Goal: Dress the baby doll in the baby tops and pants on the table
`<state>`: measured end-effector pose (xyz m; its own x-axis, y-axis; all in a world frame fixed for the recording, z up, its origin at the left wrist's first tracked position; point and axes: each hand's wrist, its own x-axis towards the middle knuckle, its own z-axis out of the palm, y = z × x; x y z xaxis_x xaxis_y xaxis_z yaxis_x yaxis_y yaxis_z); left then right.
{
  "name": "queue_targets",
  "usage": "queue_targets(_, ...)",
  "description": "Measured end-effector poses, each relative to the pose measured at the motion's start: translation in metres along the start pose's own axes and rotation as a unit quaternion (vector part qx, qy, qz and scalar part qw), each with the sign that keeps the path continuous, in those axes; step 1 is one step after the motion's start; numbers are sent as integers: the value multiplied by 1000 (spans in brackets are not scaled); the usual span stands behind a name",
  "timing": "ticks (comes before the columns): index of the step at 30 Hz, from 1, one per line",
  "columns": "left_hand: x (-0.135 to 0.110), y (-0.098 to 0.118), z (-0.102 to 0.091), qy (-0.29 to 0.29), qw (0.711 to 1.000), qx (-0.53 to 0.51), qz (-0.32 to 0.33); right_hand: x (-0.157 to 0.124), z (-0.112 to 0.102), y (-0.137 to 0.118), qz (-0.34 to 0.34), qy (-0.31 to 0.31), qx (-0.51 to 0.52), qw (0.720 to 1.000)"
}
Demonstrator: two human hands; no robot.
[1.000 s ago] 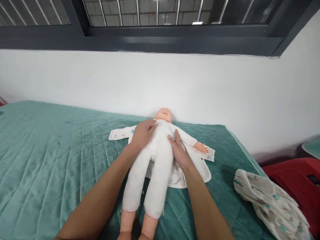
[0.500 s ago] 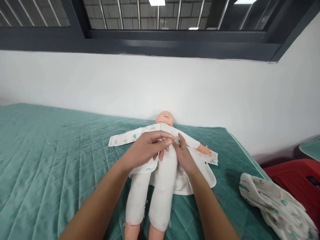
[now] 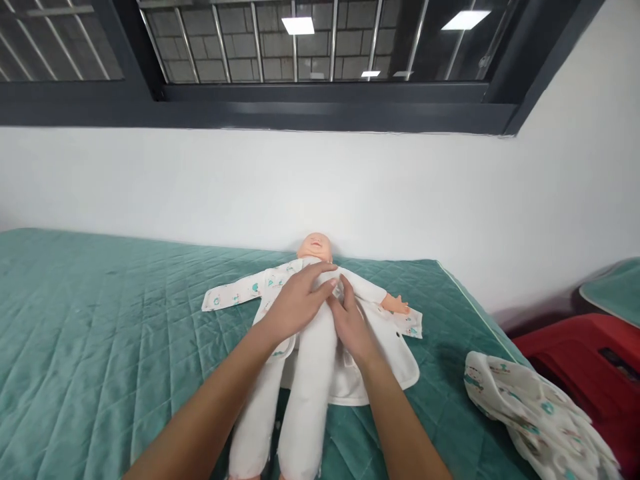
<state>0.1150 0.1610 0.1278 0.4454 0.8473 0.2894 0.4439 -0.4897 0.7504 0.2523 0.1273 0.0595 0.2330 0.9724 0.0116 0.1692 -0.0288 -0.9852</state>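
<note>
A baby doll (image 3: 307, 400) with a soft white cloth body lies on its back, head toward the wall. Its patterned white baby shirt (image 3: 385, 353) is spread beneath it. One sleeve (image 3: 235, 292) covers the arm on the left; the arm on the right lies outside the other sleeve (image 3: 413, 323). My left hand (image 3: 303, 300) rests over the doll's chest, fingers stretched, thumb apart. Beside it my right hand (image 3: 353, 327) touches the chest, thumb and forefinger apart. A small greyish detail between them is too small to make out.
A green quilted cover (image 3: 125, 333) lies under everything. On the right are a crumpled patterned white cloth (image 3: 540, 413) and a red case-like object (image 3: 575, 353). The white wall (image 3: 225, 193) stands right behind the doll's head, below a dark-framed window (image 3: 325, 110).
The view has tilted up and shifted slightly right. My left fingertips have moved apart from the thumb and closer to the doll's neck. My right hand stays at the chest.
</note>
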Motion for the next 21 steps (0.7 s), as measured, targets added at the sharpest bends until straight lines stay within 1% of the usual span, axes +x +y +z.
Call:
queue_targets(2,20,17,12,-60,995,85,12,3,1,5,-44,2,-3,999)
queue_targets(3,31,23,20,-102,985,139,23,4,1,7,-65,3,-8,998)
queue_targets(5,55,34,41,-178,952,239,71,7,0,12,-101,2,-23,995)
queue_targets(6,67,37,52,-206,934,278,93,7,0,13,-116,-4,-29,993)
queue_targets(8,86,40,74,-249,898,341,124,7,0,13,-149,-20,-29,988)
queue_targets(10,100,39,89,-277,875,374,137,5,-2,10,-175,-36,-20,984)
queue_targets(11,105,38,93,-287,867,382,140,4,-3,8,-180,-42,-17,983)
queue_targets(13,111,35,94,-303,860,387,140,2,-8,3,-176,-59,-23,982)
queue_targets(16,115,35,84,-312,858,390,123,-1,-20,-8,-161,-107,-42,980)
queue_targets(19,115,38,72,-300,865,387,113,-4,-42,-18,-151,-167,-42,973)
queue_targets(21,114,38,67,-289,872,377,118,-4,-60,-19,-136,-189,-34,972)
